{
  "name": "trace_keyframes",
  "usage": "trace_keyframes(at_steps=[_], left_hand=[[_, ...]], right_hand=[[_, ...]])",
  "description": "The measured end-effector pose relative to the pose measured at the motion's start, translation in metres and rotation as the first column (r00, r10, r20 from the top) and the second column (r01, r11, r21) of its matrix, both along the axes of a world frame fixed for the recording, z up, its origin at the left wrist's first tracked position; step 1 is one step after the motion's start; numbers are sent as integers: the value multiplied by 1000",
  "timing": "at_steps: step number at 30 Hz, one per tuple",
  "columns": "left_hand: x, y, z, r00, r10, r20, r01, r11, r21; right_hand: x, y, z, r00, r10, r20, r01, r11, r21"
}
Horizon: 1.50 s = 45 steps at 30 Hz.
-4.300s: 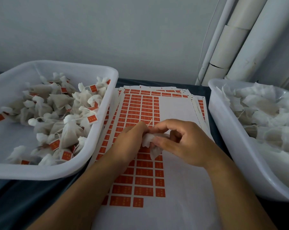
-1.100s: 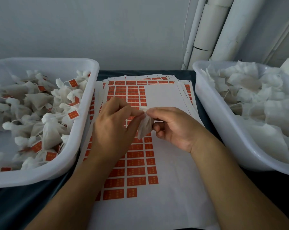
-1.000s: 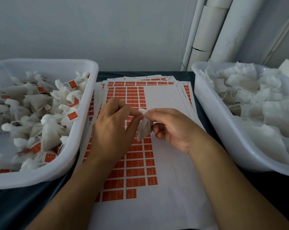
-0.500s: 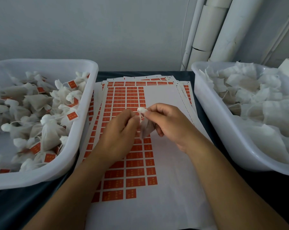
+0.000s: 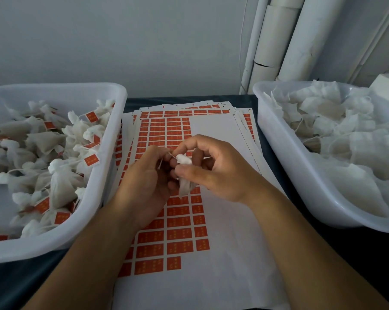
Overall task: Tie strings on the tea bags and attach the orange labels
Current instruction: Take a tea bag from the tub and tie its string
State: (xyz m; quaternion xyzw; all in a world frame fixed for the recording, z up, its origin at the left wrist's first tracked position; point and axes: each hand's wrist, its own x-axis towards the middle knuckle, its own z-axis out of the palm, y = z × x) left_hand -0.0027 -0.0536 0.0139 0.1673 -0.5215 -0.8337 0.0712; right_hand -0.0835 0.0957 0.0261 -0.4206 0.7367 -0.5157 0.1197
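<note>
While the right hand (image 5: 213,168) pinches the gathered neck of the tea bag (image 5: 184,173), thumb in front and fingers curled behind, the left hand (image 5: 149,173) grips the thin string (image 5: 164,158) just left of the neck and pulls it taut. Bag hangs above the label sheet (image 5: 222,139), body pointing down, puffed top sticking up between the fingers. Change over the last second: hands were nose to nose at the bag top; the left has now drawn down and away with the string, the right has rolled over the neck. I read that as the knot being cinched, not yet finished; no label on this bag so far. Next step is probably peeling an orange label (image 5: 180,233) from the sheet below, which has a large bare area on its right side. Finished bags with labels sit in the left tub (image 5: 119,104); untied bags fill the right tub (image 5: 278,153). Both tubs rest on the dark worktop (image 5: 10,285), pipes (image 5: 278,36) far right.
</note>
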Motion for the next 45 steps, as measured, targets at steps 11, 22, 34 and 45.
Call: trace_keyframes(at_steps=[11, 22, 34, 45], left_hand=[[-7, 3, -1, 985, 137, -107, -116, 976, 185], [-1, -2, 3, 991, 91, -97, -83, 993, 89], [2, 5, 2, 983, 118, -138, -162, 914, -372], [3, 4, 0, 966, 162, -200, -231, 890, -393]], right_hand=[[-7, 7, 2, 999, -45, -28, 45, 999, -21], [1, -2, -7, 998, 21, -66, -13, 992, 124], [6, -9, -12, 995, 6, -104, 28, 948, 317], [3, -8, -12, 998, 17, -67, 5, 950, 314]])
